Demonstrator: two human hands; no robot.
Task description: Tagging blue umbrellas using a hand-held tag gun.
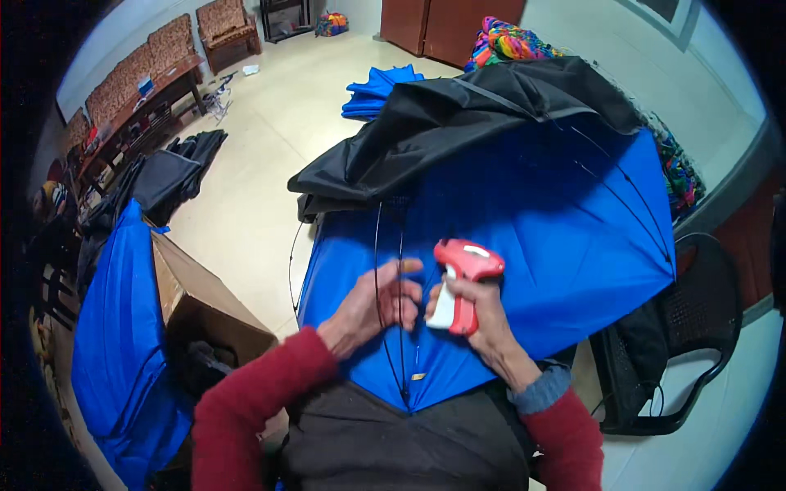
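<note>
A partly opened umbrella lies across my lap, its blue fabric point(532, 237) toward me and black fabric point(458, 114) folded over the far side. Thin dark ribs point(399, 344) meet the blue edge at a point near my waist. In my right hand point(487, 319) I grip a red-and-white tagging gun point(473, 260) upright above the blue fabric. My left hand point(372, 299) is at the ribs, which pass in front of its fingers. Those fingers are loosely bent and apart, with a yellowish band on one. A small yellowish piece point(418, 376) lies on the fabric below.
At my left stands an open cardboard box point(217, 282) with blue fabric point(123, 344) draped over its side. Black folded fabric point(172, 176) lies beyond it. A black chair point(712, 319) is on the right. Another blue umbrella point(377, 92) rests on the floor ahead.
</note>
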